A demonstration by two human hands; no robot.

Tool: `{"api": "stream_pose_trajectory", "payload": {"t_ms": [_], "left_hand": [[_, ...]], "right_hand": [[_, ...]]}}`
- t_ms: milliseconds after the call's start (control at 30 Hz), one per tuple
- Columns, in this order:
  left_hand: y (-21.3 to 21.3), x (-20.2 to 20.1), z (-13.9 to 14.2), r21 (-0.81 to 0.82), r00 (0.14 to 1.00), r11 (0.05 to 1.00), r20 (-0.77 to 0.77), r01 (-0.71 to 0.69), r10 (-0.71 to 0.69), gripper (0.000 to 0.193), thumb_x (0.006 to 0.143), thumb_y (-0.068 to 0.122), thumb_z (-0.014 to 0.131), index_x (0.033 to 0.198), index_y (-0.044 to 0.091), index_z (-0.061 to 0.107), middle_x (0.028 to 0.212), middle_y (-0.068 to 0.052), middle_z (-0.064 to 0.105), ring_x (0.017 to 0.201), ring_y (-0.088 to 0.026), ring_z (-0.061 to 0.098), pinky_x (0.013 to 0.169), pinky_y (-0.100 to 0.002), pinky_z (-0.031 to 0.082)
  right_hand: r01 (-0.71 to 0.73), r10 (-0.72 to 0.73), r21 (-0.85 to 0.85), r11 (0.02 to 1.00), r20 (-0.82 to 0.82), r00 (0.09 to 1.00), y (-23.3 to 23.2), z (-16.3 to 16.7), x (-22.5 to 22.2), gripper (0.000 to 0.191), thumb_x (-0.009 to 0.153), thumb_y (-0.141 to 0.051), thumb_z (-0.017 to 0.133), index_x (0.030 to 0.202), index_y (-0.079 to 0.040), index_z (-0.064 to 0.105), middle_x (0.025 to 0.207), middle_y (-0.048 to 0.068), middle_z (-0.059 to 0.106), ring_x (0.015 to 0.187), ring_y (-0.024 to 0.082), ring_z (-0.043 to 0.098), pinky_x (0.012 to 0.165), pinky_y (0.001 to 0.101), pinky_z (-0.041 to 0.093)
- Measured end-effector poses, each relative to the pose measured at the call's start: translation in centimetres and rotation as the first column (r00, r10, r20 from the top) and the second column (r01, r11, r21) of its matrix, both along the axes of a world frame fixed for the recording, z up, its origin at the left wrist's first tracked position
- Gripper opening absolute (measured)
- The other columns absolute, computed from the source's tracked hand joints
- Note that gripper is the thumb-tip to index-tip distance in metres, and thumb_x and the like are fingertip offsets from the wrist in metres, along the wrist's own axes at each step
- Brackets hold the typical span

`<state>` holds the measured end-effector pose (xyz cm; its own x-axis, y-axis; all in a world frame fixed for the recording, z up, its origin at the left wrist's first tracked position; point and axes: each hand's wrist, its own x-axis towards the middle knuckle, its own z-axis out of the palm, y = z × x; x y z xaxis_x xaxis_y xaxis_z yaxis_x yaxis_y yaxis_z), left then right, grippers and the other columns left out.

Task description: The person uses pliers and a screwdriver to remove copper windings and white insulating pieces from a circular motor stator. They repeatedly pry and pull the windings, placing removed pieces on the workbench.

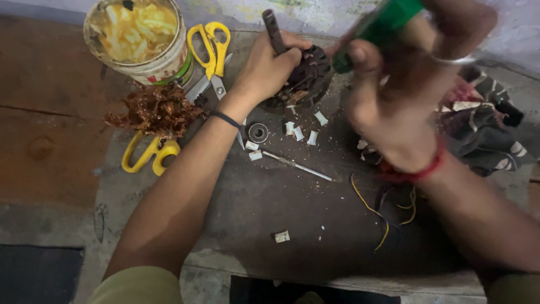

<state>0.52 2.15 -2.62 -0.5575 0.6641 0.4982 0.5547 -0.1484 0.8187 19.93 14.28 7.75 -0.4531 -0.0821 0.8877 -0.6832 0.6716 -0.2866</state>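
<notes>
Dark round motor stator (306,76) with a metal shaft (274,31) sticking up from it is sitting at the far edge of the grey worn workbench (270,202), and the left hand (267,67) is wrapping its fingers around it, gripping it firmly from the left. Just to the right, the right hand (388,107) is closing into a fist around a green-handled tool (382,25), blurred and raised above the stator. Small white paper scraps (304,130) are lying just in front of the stator, beside a small metal ring (258,133) and a thin metal rod (297,165). Yellow and dark wires (388,211) are trailing under the right wrist, and a patterned cloth (481,126) is lying beyond them. Two pairs of yellow-handled scissors (209,48) (149,153) are resting to the left, flanking a heap of tangled copper wire (154,110), with a white plastic bucket (169,62) of pale scraps behind.
</notes>
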Motion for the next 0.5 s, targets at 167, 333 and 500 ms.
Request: {"api": "stream_pose_trajectory", "payload": {"t_ms": [167,333,500], "left_hand": [[0.03,0.07,0.15,-0.033,1.0,0.999,-0.005,-0.008,0.008,0.023,0.088,0.009,0.061,0.103,0.002,0.077,0.109,-0.012,0.078,0.107,-0.025,0.072,0.1,-0.036,0.054],[-0.07,0.15,0.23,-0.033,1.0,0.999,0.022,0.014,-0.014,0.024,0.089,0.008,0.06,0.105,0.002,0.077,0.11,-0.012,0.077,0.109,-0.024,0.073,0.101,-0.036,0.054],[-0.15,-0.03,0.1,0.008,0.997,0.999,-0.068,0.042,-0.042,0.023,0.089,0.004,0.06,0.105,0.0,0.076,0.113,-0.012,0.077,0.11,-0.025,0.072,0.102,-0.035,0.054]], "right_hand": [[0.026,-0.026,-0.011,1.0,0.021,0.999,-0.07,-0.29,0.05,0.052,0.122,0.002,0.05,0.152,-0.006,0.008,0.13,0.024,0.06,0.088,0.022,0.074,0.079,0.0298,0.064],[0.031,-0.031,-0.013,0.999,0.018,0.999,-0.32,-0.36,0.16,0.047,0.12,0.003,0.048,0.149,-0.005,0.013,0.129,0.022,0.058,0.089,0.022,0.075,0.076,0.03,0.065],[0.04,-0.04,-0.002,0.999,0.05,0.998,-0.46,-0.35,0.16,0.043,0.12,0.006,0.051,0.149,-0.007,0.021,0.122,0.019,0.06,0.087,0.024,0.074,0.075,0.0309,0.064]]}}
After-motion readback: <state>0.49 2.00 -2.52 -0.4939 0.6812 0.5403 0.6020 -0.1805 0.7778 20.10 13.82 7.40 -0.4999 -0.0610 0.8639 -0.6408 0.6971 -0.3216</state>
